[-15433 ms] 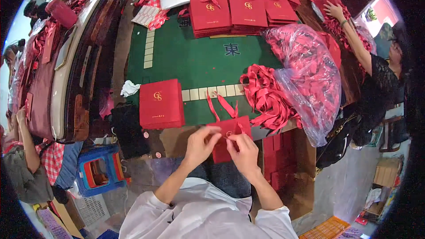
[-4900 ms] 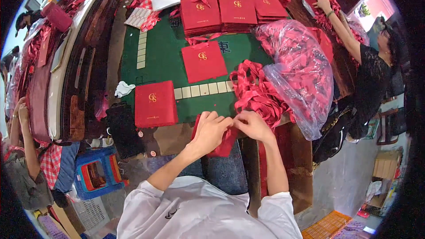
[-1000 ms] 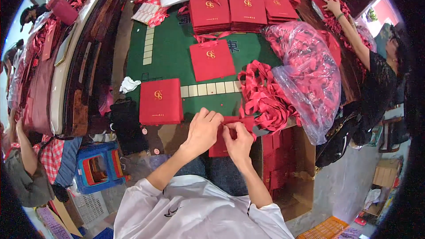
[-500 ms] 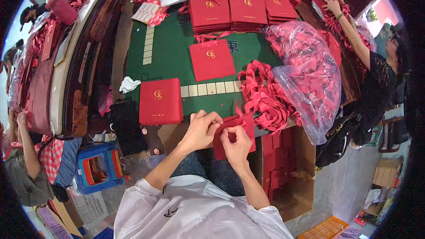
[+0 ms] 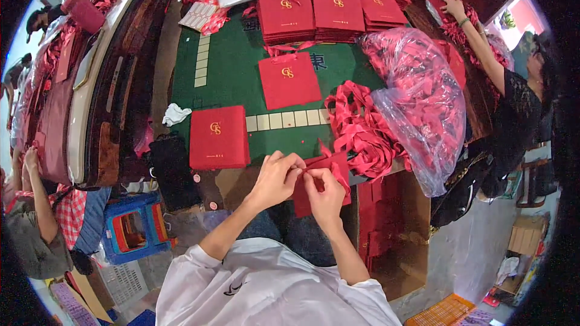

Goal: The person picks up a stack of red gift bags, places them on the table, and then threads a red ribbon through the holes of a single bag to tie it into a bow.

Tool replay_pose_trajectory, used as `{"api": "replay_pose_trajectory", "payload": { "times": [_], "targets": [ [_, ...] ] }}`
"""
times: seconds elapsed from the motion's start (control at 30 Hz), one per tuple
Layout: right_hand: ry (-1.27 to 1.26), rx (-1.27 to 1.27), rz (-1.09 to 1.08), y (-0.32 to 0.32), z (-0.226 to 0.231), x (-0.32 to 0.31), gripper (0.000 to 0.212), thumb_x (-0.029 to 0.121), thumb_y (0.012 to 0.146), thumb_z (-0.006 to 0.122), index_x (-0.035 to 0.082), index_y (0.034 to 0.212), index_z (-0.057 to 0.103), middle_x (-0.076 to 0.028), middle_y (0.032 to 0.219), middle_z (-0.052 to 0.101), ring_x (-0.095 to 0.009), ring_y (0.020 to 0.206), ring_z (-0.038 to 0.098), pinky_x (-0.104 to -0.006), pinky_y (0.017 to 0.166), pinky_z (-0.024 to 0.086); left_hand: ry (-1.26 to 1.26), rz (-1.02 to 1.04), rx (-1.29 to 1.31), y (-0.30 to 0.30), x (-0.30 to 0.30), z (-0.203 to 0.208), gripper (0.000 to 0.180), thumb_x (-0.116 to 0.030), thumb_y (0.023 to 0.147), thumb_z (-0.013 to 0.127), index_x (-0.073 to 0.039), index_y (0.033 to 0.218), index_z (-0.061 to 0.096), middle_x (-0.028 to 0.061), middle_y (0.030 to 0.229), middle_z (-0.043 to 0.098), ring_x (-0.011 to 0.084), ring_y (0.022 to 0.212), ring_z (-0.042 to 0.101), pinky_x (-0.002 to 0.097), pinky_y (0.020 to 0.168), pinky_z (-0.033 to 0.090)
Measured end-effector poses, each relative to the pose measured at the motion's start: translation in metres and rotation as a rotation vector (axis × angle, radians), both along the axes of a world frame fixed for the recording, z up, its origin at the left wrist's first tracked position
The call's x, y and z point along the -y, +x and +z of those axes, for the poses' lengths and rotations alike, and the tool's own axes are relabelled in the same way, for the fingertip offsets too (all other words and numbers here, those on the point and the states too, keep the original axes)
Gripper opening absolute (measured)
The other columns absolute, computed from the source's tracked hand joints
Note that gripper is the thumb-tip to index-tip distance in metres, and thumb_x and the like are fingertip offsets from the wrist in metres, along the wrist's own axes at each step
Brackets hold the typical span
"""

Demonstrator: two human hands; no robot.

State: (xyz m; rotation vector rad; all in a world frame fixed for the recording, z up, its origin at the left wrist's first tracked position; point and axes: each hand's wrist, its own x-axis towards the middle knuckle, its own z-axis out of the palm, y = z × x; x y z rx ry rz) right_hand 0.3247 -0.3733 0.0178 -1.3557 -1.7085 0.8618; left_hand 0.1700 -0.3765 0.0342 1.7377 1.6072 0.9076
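At the table's near edge, my left hand [image 5: 278, 180] and my right hand [image 5: 324, 195] work close together over a flat red paper gift bag [image 5: 304, 205]. Both are closed in a pinch, fingertips nearly meeting at a thin strip of red ribbon by the bag's upper part. My fingers partly hide the strip and the bag. Just right of my hands lies a loose heap of red ribbons [image 5: 368, 145]. To the left sits a stack of red gift bags [image 5: 217, 137] with gold lettering. Another red bag with a ribbon handle [image 5: 290, 81] lies flat ahead.
Several stacks of finished-looking red bags [image 5: 287, 18] stand at the far side of the green table [image 5: 229, 78]. A clear plastic sack of ribbons [image 5: 423, 90] bulges at right. An open carton of red bags [image 5: 396, 235] sits below. A co-worker's arm [image 5: 483, 48] reaches in at right.
My right hand has shifted slightly up, its fingertips now closer to those of my left hand. The bag's visible part has tilted a little. At the upper right, another person's hand has moved.
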Motion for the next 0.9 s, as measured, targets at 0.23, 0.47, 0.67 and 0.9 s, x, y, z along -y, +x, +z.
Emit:
{"api": "replay_pose_trajectory", "payload": {
  "times": [0.23, 0.47, 0.67, 0.9],
  "targets": [
    [-0.140, 0.022, 0.046, 0.009, 0.008, -0.006, 0.018, 0.012, 0.085, 0.072, 0.002, 0.097, 0.062, -0.012, 0.088, 0.068, -0.028, 0.079, 0.068, -0.0356, 0.069, 0.052, 0.022, -0.040, -0.049, 0.006, -0.002, 0.002, 0.008, -0.008, 0.085, 0.061, -0.008, 0.092, 0.064, 0.0094, 0.081, 0.066, 0.0302, 0.083, 0.057, 0.0417, 0.079, 0.042],
    [0.154, 0.212, 0.210, 0.030, 0.039, -0.038, 0.008, 0.009, 0.086, 0.067, 0.002, 0.091, 0.066, -0.014, 0.088, 0.062, -0.035, 0.084, 0.061, -0.0442, 0.072, 0.049, 0.000, -0.029, -0.026, 0.004, -0.002, 0.004, 0.017, -0.016, 0.077, 0.075, -0.006, 0.088, 0.067, 0.0088, 0.082, 0.067, 0.0289, 0.081, 0.058, 0.0390, 0.074, 0.049],
    [-0.176, 0.255, 0.618, 0.049, 0.021, -0.080, 0.021, 0.020, 0.091, 0.061, 0.002, 0.088, 0.070, -0.014, 0.087, 0.066, -0.034, 0.086, 0.064, -0.0425, 0.075, 0.050, 0.211, -0.069, 0.002, 0.013, 0.002, -0.005, 0.018, -0.010, 0.072, 0.079, -0.008, 0.087, 0.069, 0.0074, 0.082, 0.067, 0.0276, 0.080, 0.058, 0.0364, 0.074, 0.048],
    [-0.380, 0.086, 0.849, 0.053, 0.002, -0.093, 0.021, 0.019, 0.092, 0.060, 0.001, 0.094, 0.070, -0.011, 0.088, 0.070, -0.022, 0.084, 0.067, -0.0346, 0.078, 0.051, 0.306, -0.161, 0.070, 0.013, 0.003, -0.009, 0.013, -0.005, 0.074, 0.076, -0.008, 0.085, 0.070, 0.0062, 0.083, 0.066, 0.0260, 0.083, 0.059, 0.0363, 0.076, 0.048]
  ]
}}
